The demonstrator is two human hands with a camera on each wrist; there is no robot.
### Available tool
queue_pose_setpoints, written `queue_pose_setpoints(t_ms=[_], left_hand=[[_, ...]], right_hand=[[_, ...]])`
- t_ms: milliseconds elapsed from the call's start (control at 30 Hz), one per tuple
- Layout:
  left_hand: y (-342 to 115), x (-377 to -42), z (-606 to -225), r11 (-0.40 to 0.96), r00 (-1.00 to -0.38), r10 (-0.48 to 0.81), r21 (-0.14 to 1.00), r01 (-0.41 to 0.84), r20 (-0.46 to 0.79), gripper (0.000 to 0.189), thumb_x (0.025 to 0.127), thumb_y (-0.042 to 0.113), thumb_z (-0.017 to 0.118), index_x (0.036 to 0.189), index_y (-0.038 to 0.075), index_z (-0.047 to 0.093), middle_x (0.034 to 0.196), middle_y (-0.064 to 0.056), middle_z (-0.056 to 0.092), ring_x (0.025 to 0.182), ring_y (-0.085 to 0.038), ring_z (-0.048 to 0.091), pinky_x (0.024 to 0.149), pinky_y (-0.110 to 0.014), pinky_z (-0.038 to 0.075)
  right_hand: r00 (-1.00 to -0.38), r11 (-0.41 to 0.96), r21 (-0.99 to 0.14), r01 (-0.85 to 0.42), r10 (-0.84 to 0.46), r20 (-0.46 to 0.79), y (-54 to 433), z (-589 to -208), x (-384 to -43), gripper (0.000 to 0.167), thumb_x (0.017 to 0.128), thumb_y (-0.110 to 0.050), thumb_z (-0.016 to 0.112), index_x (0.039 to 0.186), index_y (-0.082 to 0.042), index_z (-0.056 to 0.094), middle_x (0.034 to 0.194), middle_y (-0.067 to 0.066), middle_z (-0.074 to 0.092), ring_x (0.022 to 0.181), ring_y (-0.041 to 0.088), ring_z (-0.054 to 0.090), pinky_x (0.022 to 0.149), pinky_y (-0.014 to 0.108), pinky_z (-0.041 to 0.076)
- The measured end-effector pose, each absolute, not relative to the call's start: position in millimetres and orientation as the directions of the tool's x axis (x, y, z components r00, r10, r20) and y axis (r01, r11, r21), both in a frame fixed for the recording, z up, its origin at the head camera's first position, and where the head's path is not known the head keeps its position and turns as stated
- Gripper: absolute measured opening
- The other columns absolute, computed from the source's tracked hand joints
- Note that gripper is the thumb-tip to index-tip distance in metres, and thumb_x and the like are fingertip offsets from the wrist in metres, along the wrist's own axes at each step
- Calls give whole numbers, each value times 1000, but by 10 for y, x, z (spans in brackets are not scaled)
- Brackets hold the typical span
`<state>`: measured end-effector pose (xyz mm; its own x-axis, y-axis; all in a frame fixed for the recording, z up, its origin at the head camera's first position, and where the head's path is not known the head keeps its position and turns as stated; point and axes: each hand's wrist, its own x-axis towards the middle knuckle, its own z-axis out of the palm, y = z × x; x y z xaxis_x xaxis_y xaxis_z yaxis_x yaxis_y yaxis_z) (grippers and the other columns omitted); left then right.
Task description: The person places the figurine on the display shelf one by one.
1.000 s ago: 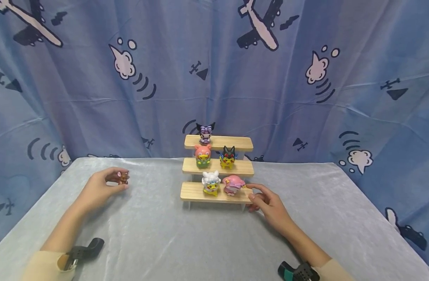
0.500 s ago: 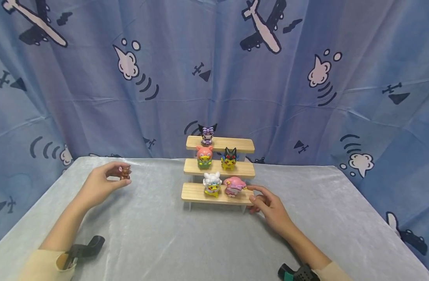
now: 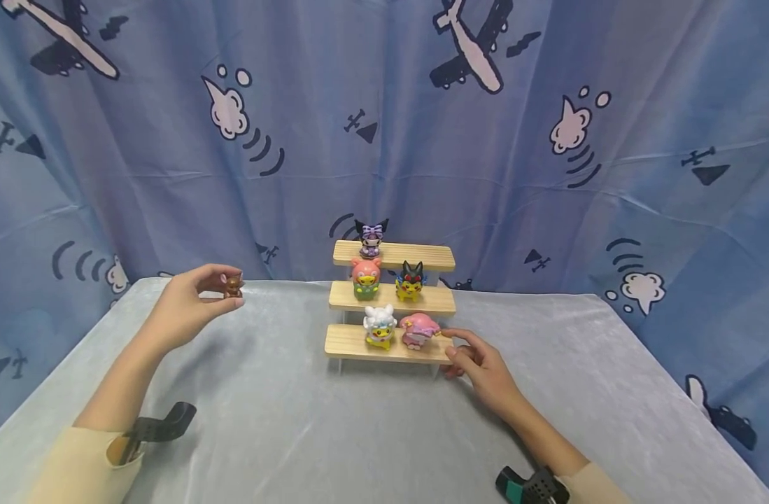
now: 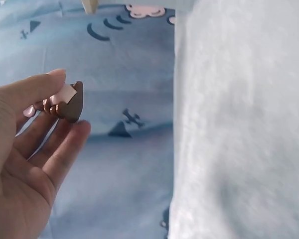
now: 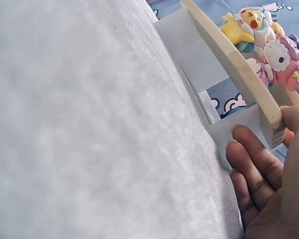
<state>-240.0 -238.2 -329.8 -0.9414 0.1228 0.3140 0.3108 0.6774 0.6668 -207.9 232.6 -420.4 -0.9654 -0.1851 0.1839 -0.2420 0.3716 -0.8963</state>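
Observation:
My left hand (image 3: 185, 306) is raised over the left of the table, pinching a small brown figurine (image 3: 232, 285) with pink ears between thumb and fingers. In the left wrist view the figurine (image 4: 70, 105) shows its dark underside and a pale patch. My right hand (image 3: 490, 378) grips the right end of the lowest step of a three-tier wooden display stand (image 3: 343, 341). Seen from the right wrist, the thumb lies on the board (image 5: 249, 82) and fingers (image 5: 249, 144) are against the support below it. A pink figurine (image 3: 418, 330) stands close to that hand's index finger.
Beside the pink figurine is a white-hooded yellow one (image 3: 380, 327). The middle step bears a pink-and-green figurine (image 3: 366, 278) and a black-eared yellow one (image 3: 410, 281). A black-and-purple figurine (image 3: 371, 238) stands on top. Behind the grey-clothed table (image 3: 283, 420) hangs a blue curtain (image 3: 296, 91).
My left hand has risen and shifted slightly right and away from me, carrying the brown figurine. The right hand has stayed at the stand's end; the figurines on the stand have not moved.

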Motion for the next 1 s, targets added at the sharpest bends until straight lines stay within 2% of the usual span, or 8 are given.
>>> queue_pose_setpoints(t_ms=[100, 200, 433, 867, 1000], left_hand=[[-2286, -2431, -3193, 666, -942, 140, 676, 317, 304, 40, 91, 25, 77, 127, 13, 65, 110, -8, 74, 104, -19, 70, 80, -19, 56], [-2170, -2451, -3086, 652, -939, 157, 682, 331, 306, 40, 90, 24, 78, 127, 14, 65, 110, -7, 73, 109, -25, 70, 82, -24, 57], [-1843, -2528, -2839, 613, -917, 210, 685, 394, 339, 39, 89, 17, 77, 126, 14, 65, 115, -9, 73, 109, -26, 70, 86, -42, 58], [-1220, -2707, -2449, 534, -861, 306, 676, 508, 405, 41, 86, 9, 80, 124, 10, 66, 110, -10, 72, 101, -23, 71, 91, -37, 60], [-1035, -2758, -2406, 515, -845, 335, 670, 534, 416, 44, 84, 8, 81, 126, 10, 65, 109, -9, 72, 98, -21, 70, 88, -35, 61]], right_hand=[[-967, 371, -898, -237, -181, 180, 2328, -4202, -2082, 36, 104, -20, 56, 137, -3, 56, 91, 23, 74, 76, 11, 72, 73, 30, 61], [-966, 366, -899, -238, -184, 181, 2330, -4196, -2083, 37, 105, -19, 56, 137, -3, 56, 92, 25, 74, 77, 11, 72, 73, 30, 61], [-968, 373, -899, -228, -181, 171, 2327, -4193, -2080, 37, 105, -21, 56, 138, -3, 55, 93, 24, 74, 78, 11, 72, 73, 30, 61], [-971, 368, -903, -219, -174, 165, 2317, -4217, -2082, 38, 104, -22, 57, 138, -4, 56, 92, 23, 74, 77, 11, 72, 73, 29, 61], [-972, 372, -903, -217, -169, 164, 2320, -4217, -2083, 38, 104, -22, 57, 138, -5, 56, 93, 23, 74, 77, 12, 72, 73, 29, 60]])
